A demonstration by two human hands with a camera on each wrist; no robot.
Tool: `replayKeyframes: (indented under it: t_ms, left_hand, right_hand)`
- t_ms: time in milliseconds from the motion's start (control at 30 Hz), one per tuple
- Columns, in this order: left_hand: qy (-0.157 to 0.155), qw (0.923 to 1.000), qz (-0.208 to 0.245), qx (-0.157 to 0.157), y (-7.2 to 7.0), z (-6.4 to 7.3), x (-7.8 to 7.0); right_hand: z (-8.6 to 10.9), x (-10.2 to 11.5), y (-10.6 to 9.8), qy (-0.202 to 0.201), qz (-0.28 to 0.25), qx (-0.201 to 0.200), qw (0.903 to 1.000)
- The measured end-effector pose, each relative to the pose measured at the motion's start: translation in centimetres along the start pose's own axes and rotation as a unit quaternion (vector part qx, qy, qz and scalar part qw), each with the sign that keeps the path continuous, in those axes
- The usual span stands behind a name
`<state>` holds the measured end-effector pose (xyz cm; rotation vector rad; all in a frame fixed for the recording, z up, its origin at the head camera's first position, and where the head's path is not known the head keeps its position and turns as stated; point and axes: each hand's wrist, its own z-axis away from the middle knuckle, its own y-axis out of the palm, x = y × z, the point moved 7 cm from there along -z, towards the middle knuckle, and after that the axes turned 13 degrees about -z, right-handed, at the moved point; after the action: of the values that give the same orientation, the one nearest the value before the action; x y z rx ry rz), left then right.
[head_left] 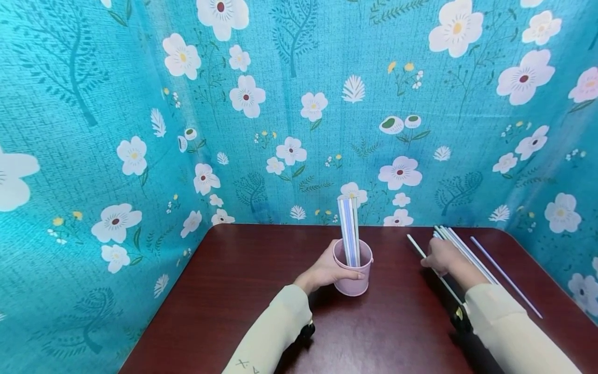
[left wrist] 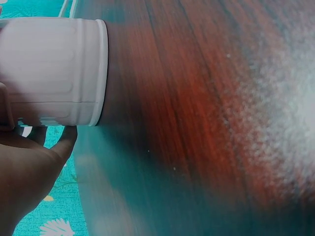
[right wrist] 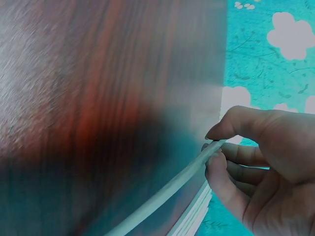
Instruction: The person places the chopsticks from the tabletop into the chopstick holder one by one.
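Observation:
My left hand (head_left: 324, 270) grips a small pale pink bucket (head_left: 352, 286) from its left side, thumb across the front. Upright in the bucket, leaning slightly left, is a bundle of long thin straws (head_left: 349, 228) in white, blue and green. Off to the right, my right hand (head_left: 446, 257) pinches a pale green straw (right wrist: 162, 194) between thumb and fingertips. That straw slants down toward my right sleeve in the head view. In the left wrist view the bucket's wall (left wrist: 54, 69) shows side-on, with fingers (left wrist: 61, 145) against it.
Beside my right hand several white and pale straws (head_left: 474, 257) lie together on the dark red-brown table (head_left: 252, 259). Farther right lies a lone purple straw (head_left: 506, 278). A turquoise flowered cloth (head_left: 289, 93) hangs behind the table and along both sides.

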<state>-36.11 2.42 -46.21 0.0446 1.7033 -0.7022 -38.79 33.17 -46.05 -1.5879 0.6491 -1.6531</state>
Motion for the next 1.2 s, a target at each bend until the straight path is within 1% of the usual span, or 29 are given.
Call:
replayKeyframes:
  t_ms: [167, 233, 333, 433, 600, 833, 1000, 1200]
  left_hand:
    - [-0.001, 1.0000, 0.002, 0.000, 0.1, -0.1, 0.1]
    - [-0.003, 1.0000, 0.000, 0.001, 0.1, -0.1, 0.1]
    - [-0.001, 1.0000, -0.001, 0.002, 0.2, -0.1, 0.1]
    - [0.006, 1.0000, 0.002, -0.001, 0.1, -0.1, -0.1]
    - [0.012, 0.9999, 0.004, -0.002, 0.0, -0.2, -0.2]
    - [0.008, 1.0000, 0.003, -0.001, 0.1, -0.1, 0.0]
    - [0.011, 0.9999, 0.002, -0.001, 0.1, -0.1, -0.1]
    - [0.010, 0.9999, 0.002, -0.004, 0.0, -0.1, -0.2]
  right_hand:
    - [-0.1, 1.2, -0.8, -0.037, -0.017, -0.039, 0.9984]
    - [-0.1, 1.5, -1.1, -0.045, -0.041, -0.052, 0.9968]
    - [0.0, 2.1, -1.5, -0.066, -0.077, -0.079, 0.9916]
    - [0.1, 3.1, -2.1, -0.079, -0.103, -0.108, 0.9857]
    - [0.4, 5.3, -3.0, -0.089, -0.113, -0.148, 0.9785]
    - [1.3, 7.8, -3.4, -0.121, -0.137, -0.195, 0.9635]
    - [1.6, 9.1, -3.6, -0.146, -0.150, -0.220, 0.9528]
    - [2.0, 10.4, -4.0, -0.164, -0.151, -0.253, 0.9415]
